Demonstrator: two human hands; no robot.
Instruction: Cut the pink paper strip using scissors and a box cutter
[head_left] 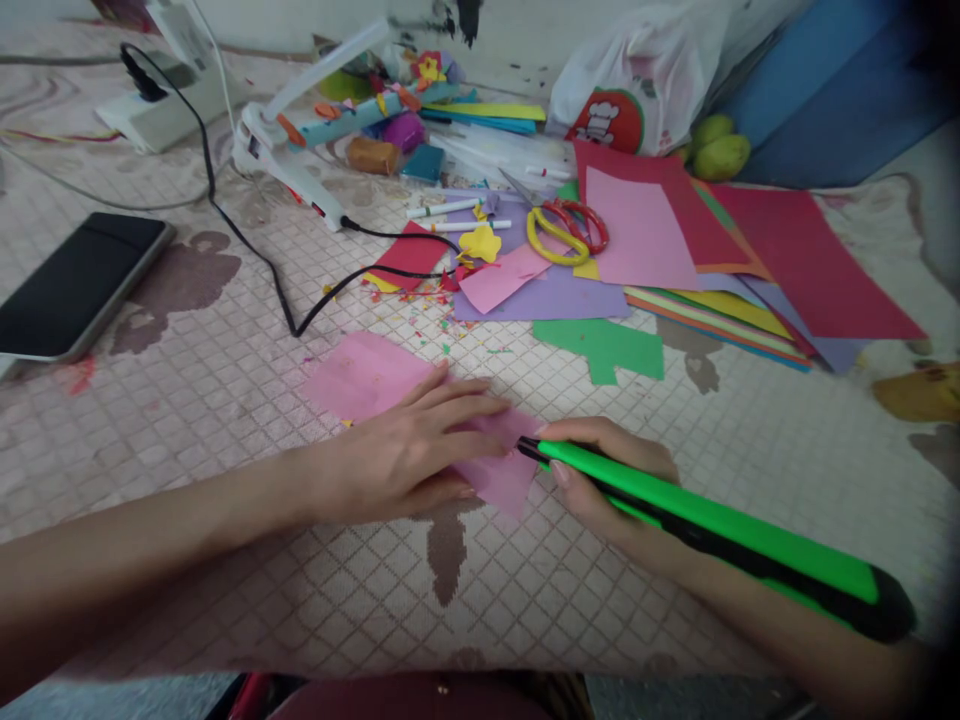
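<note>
A sheet of pink paper [367, 375] lies on the patterned tablecloth in front of me, with small marks near its far left corner. My left hand [420, 445] rests flat across its middle, fingers spread and pressing it down. From the right, my right hand [607, 480] grips what looks like a green and black utility knife [712, 510]. Its black tip points left, over the paper's right part beside my left fingertips. No blade can be made out. Beyond my hands lies a green paper cutout [604, 348].
Scissors [574, 230], coloured paper sheets [817, 260] and markers [457, 226] lie behind. A white glue gun [289, 165] has a black cord running to a power strip [150, 110]. On the left is a phone [79, 285]; a plastic bag [637, 75] stands at the back.
</note>
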